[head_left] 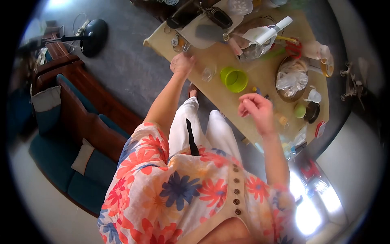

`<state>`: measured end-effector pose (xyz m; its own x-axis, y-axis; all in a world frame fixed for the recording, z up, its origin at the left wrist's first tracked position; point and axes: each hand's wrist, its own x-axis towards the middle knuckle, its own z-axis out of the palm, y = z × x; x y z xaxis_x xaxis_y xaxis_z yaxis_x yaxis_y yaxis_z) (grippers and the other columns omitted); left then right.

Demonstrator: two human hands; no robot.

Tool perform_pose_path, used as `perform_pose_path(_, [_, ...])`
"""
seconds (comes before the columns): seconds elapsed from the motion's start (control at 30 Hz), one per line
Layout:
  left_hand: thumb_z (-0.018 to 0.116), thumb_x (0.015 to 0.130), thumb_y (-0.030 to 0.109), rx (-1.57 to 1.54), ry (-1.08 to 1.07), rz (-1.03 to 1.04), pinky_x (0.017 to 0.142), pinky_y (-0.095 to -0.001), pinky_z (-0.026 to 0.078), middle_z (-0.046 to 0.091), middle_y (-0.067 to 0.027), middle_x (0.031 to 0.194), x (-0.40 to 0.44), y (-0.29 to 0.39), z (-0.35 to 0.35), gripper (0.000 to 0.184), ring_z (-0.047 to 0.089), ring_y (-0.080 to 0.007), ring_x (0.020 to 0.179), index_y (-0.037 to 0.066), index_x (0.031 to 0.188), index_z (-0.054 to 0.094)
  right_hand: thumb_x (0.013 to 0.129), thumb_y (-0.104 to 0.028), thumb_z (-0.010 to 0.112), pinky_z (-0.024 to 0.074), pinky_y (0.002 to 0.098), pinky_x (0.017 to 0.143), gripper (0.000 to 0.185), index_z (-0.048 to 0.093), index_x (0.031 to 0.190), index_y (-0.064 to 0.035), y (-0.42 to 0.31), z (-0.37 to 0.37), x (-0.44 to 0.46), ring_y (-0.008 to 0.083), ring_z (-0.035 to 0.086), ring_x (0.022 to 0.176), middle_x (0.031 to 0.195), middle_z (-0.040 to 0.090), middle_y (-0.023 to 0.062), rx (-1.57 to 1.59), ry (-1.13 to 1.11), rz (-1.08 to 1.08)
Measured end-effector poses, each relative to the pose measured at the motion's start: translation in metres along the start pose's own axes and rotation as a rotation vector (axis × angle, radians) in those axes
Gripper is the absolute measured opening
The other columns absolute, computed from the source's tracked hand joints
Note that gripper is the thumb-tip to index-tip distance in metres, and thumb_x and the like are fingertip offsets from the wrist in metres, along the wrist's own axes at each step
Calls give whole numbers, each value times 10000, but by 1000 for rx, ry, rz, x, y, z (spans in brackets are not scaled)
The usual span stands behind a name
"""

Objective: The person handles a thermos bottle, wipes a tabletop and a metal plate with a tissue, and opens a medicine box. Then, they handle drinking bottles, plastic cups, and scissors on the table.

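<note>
My left hand [181, 65] is closed at the table's edge, just below some keys [177, 42]; what its fingers hold, if anything, is hidden. Over the near side of the table [211, 59], my right hand [258, 110] has its fingers curled together with the thumb, and anything between them is too small to make out. A lime-green cup [235, 80] stands between my hands. Left of it is a small clear item [208, 73]. Close above my right hand lies a small blue and yellow object [255, 89].
A round tray [281, 90] bears a clear plastic bag [293, 80]. Beyond are red-handled scissors [294, 48], a white roll [280, 25] and a black case [219, 17]. A white cup [314, 95], green ball [300, 111] and dark lid [312, 112] sit rightward. A sofa [53, 156] stands left.
</note>
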<state>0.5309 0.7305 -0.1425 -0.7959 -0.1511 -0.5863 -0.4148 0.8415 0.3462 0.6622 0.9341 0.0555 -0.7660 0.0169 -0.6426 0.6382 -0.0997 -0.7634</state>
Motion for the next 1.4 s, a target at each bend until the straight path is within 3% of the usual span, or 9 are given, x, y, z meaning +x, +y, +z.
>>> perform_pose_path(0.27, [577,673,364,-28,91,-27,741,-383,478,643,-107,868,12,-20,4,294,607,-285,857,117,818,642,785,-65,599,464,323,525,151,604,828,80,-128,43,-65,251,583,587,651,584,145,468,-842,-715])
perform_pose_path(0.6, [595,744,152,-216,207,464,569,-297,466,616,-71,660,-29,-23,6,91,600,-223,591,82,798,615,793,-41,610,430,323,450,159,571,782,112,-129,27,-89,257,560,534,701,568,183,656,-679,-978])
perform_pose_path(0.7, [586,734,98,-264,199,562,539,-255,447,580,-66,619,-42,-7,18,69,576,-153,553,66,793,604,823,-70,580,442,323,483,173,575,780,97,-124,49,-89,258,577,576,722,578,176,837,-276,-1243])
perform_pose_path(0.9, [596,775,106,-339,8,570,525,-248,433,561,-60,603,-68,28,32,87,534,-117,531,42,833,604,858,-154,556,471,356,568,237,593,800,72,-138,-33,-92,268,602,629,764,602,165,512,-762,-961])
perform_pose_path(1.03, [628,763,201,-318,-145,506,569,-321,452,573,-94,642,-85,55,38,221,557,-211,581,77,941,590,827,-260,529,487,339,580,310,596,715,21,-143,-71,-80,219,599,642,676,589,95,-706,-831,-255])
perform_pose_path(1.1, [632,737,209,-227,-164,504,614,-372,465,593,-130,715,-90,63,39,288,591,-279,646,95,997,581,819,-222,556,482,288,554,258,553,671,-11,-106,-81,-58,148,586,613,681,594,46,383,-228,-357])
perform_pose_path(1.13, [622,732,193,-177,-139,541,632,-383,465,593,-145,753,-91,67,42,307,589,-291,675,97,1021,574,820,-153,583,465,236,538,196,534,692,-13,-98,-98,-23,107,567,579,677,590,48,-25,-50,-388])
perform_pose_path(1.27, [560,704,104,-103,-129,604,704,-418,458,572,-191,888,-86,64,61,364,570,-343,781,93,1068,568,798,-149,633,433,222,533,147,576,771,-16,-23,-182,98,56,542,591,612,577,10,-336,469,-196])
perform_pose_path(1.4, [531,686,62,-135,-36,648,630,-375,461,581,-181,812,-89,64,70,369,572,-309,668,80,1050,589,753,-137,618,475,335,685,156,608,891,-65,-23,-223,170,219,611,777,831,637,52,-819,656,-499])
